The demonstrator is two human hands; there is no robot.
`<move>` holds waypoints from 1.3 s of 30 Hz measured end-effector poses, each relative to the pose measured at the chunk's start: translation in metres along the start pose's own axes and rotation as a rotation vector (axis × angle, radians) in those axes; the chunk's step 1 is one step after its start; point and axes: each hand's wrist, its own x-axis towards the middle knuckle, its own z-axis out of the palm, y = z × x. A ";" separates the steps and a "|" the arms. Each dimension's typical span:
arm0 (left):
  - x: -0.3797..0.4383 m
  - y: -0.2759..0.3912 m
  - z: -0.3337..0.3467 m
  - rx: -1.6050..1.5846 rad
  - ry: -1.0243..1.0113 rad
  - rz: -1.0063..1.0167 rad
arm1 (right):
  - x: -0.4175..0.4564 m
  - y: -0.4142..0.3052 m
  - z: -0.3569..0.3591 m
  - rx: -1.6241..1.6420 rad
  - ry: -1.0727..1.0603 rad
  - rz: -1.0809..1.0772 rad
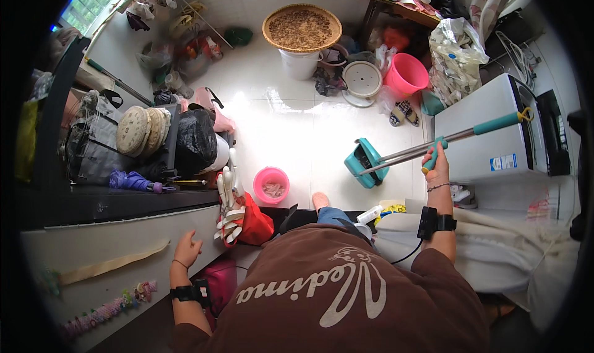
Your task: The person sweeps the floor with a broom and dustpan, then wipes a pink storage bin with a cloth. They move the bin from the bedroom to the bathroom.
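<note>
My right hand (436, 160) is closed around a teal grip (434, 156) with a yellow tip, at the upper end of a metal pole. A second metal pole with a longer teal grip (499, 122) and a yellow hook runs close beside it. Both poles slope down to a teal long-handled dustpan (367, 162) at floor level; what sits inside its dark opening is hard to make out. Nothing is in my left hand (188, 248), held beside a white door panel (195, 232) with its fingers loosely bent and apart.
A pink bucket (271, 169) holding pale matter stands ahead. Farther off, a woven tray (336, 21) rests on a white bucket (297, 65). A white washing machine (478, 135) stands right; a cluttered rack (174, 139) is left. Slippers (403, 113) lie on the tiles (283, 135).
</note>
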 end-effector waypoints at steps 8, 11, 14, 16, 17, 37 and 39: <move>-0.021 0.010 0.052 -0.004 0.046 -0.089 | 0.126 -0.049 -0.052 -0.200 0.146 -0.153; -0.024 0.026 0.062 -0.025 0.048 -0.106 | 0.150 -0.059 -0.067 -0.271 0.212 -0.194; -0.030 0.051 0.058 -0.016 0.038 -0.145 | 0.187 -0.074 -0.100 -0.292 0.237 -0.206; -0.033 0.071 0.052 0.006 0.021 -0.180 | 0.209 -0.081 -0.117 -0.301 0.246 -0.203; -0.034 0.073 0.051 0.015 0.022 -0.188 | 0.216 -0.084 -0.121 -0.310 0.257 -0.197; 0.016 0.132 0.013 -0.657 0.728 -0.339 | 0.237 -0.072 -0.183 -0.833 0.492 -0.191; 0.021 0.138 0.007 -0.907 0.746 -0.335 | 0.237 -0.071 -0.176 -0.906 0.558 -0.179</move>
